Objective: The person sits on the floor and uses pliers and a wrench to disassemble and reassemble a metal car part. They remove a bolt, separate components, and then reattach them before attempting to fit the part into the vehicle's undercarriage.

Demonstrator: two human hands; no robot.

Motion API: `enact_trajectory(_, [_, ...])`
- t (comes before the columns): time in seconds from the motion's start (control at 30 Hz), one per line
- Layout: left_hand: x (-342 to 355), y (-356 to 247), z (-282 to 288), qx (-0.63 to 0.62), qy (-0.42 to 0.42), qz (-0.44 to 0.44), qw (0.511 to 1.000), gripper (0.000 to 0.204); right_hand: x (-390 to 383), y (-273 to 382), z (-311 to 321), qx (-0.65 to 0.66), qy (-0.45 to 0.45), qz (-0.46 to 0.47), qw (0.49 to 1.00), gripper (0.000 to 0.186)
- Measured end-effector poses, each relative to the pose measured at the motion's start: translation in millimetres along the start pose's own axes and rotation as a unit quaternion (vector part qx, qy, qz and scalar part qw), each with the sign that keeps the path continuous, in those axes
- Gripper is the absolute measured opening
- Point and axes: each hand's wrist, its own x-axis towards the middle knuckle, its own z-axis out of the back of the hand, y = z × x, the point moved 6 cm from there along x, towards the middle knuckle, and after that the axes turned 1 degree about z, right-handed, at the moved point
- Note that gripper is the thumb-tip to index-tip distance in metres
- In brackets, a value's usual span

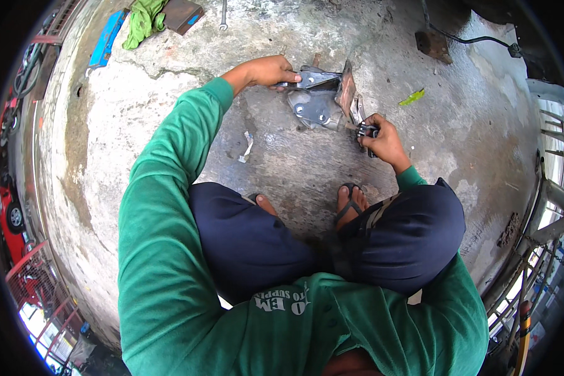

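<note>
On the concrete in front of my feet lies a grey metal bracket assembly (319, 108) with plates and round holes. My left hand (271, 71) is closed on the dark left end of its upper plate (314, 78), thumb on top. A rusty brown flat plate (345, 88) stands upright at the assembly's right side. My right hand (384, 140) is closed around the dark handle of a tool with silver jaws, which looks like pliers (356, 110). The jaws reach up beside the rusty plate; whether they grip it is too small to tell.
A wrench (224, 17), a dark metal block (182, 15), a green cloth (144, 22) and a blue box (108, 37) lie at the far left. A rusty block (433, 47) with a black cable sits far right. My sandalled feet (351, 203) are close below.
</note>
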Motion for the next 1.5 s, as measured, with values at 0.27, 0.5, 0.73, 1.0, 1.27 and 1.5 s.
enact_trajectory(0.27, [-5.9, 12.0, -5.4, 0.004, -0.028, 0.001, 1.000, 0.050, 5.3, -10.8, -2.6, 0.009, -0.010, 0.034, 0.999, 0.034])
enact_trajectory(0.5, [-11.8, 3.0, -7.3, 0.008, -0.033, 0.005, 0.999, 0.048, 4.7, -13.2, -4.1, 0.021, -0.014, 0.036, 0.999, 0.031])
enact_trajectory(0.73, [-9.7, 1.6, -5.5, -0.004, -0.024, 0.004, 1.000, 0.048, 4.8, -11.6, -5.2, 0.019, -0.014, 0.033, 0.999, 0.030])
enact_trajectory(1.0, [-3.9, 5.8, -6.3, 0.006, -0.030, -0.004, 1.000, 0.047, 3.8, -8.4, -5.0, 0.009, -0.013, 0.024, 1.000, 0.032])
enact_trajectory(1.27, [-6.7, 3.3, -10.6, 0.003, -0.021, 0.000, 1.000, 0.047, 4.7, -12.6, -5.8, 0.008, -0.015, 0.018, 1.000, 0.032])
enact_trajectory(1.5, [-5.6, -0.2, -11.6, -0.019, -0.024, -0.015, 0.999, 0.046, 3.6, -5.2, -4.0, 0.002, -0.018, 0.019, 1.000, 0.032])
